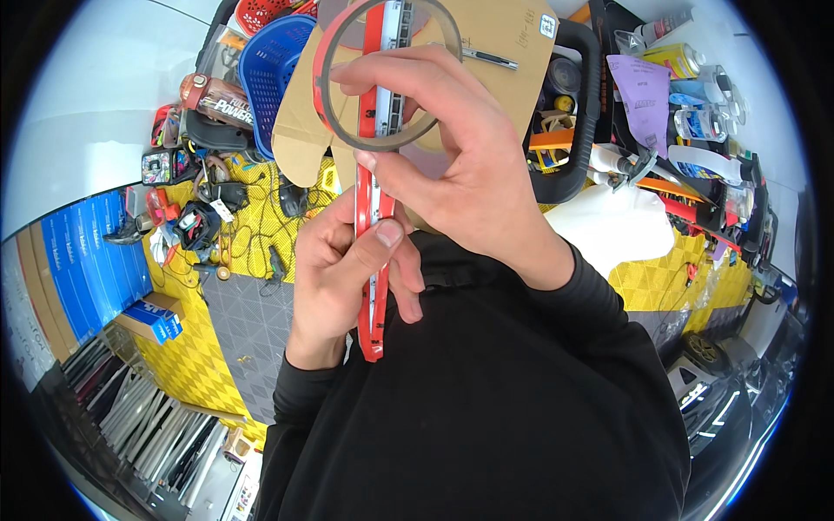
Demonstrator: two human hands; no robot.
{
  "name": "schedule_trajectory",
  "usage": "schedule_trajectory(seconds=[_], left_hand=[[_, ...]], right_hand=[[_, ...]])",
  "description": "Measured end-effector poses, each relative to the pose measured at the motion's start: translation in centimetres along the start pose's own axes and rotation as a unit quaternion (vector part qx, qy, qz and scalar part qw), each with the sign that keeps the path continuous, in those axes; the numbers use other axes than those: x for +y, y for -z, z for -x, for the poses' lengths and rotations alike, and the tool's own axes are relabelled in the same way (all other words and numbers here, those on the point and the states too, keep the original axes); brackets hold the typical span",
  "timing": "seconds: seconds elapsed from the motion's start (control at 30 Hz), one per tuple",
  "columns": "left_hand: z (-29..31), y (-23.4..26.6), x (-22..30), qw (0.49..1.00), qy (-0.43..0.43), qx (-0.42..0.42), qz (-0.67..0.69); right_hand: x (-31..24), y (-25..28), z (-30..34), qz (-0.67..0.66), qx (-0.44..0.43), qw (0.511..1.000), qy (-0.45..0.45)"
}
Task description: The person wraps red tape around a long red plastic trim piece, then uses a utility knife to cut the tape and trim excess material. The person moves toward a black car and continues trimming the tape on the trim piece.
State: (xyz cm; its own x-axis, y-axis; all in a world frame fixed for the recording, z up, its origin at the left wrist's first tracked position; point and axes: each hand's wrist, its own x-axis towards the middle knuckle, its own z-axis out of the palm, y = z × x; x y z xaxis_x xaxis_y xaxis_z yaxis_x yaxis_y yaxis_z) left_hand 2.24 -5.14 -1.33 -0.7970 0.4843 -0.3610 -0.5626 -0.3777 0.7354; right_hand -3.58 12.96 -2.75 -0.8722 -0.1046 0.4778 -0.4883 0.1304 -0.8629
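My left hand [343, 269] is closed round a long narrow strip [374, 326], thumb lying along its face. The strip has red film along its edges and a pale silvery part between, and stands nearly lengthwise before my body. In my right hand [473, 161] is a roll of red tape [325, 56], its ring gripped between the fingers and thumb. Through the ring, the strip's upper part shows, with dark cutouts on its silvery side. My right thumb is at the strip just below the roll. Whether tape runs from roll to strip I cannot tell.
Beyond my hands lies brown cardboard [521, 26] with a utility knife [491, 58] on it. Blue basket [269, 78] and bottle [217, 97] stand at left. Tools and cables clutter the yellow mat [252, 195]. Spray cans [678, 59] and purple sheet [640, 95] are at right.
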Motion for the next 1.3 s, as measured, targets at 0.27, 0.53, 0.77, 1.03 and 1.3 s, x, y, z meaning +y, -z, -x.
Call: schedule_trajectory(seconds=[0.27, 0.53, 0.77, 1.03, 1.3], left_hand=[[-1.3, 0.4, 0.0, 1.000, -0.010, -0.019, -0.021], [-1.9, 1.4, 0.8, 0.997, 0.025, -0.047, -0.055], [-1.0, 0.4, 1.4, 0.993, 0.056, -0.096, -0.043], [-0.8, -0.2, 1.1, 0.994, 0.052, -0.092, 0.035], [-0.9, 1.5, 2.1, 0.984, 0.086, -0.157, 0.006]], right_hand=[[-0.5, 0.2, 0.1, 0.055, -0.026, 0.998, -0.019], [-0.4, 0.8, -0.3, 0.070, -0.057, 0.996, 0.021], [0.2, 1.4, -0.9, 0.103, -0.049, 0.993, 0.016], [-0.1, 1.5, -1.5, 0.124, -0.054, 0.991, 0.012], [0.4, 1.5, -1.0, 0.098, -0.043, 0.994, 0.032]])
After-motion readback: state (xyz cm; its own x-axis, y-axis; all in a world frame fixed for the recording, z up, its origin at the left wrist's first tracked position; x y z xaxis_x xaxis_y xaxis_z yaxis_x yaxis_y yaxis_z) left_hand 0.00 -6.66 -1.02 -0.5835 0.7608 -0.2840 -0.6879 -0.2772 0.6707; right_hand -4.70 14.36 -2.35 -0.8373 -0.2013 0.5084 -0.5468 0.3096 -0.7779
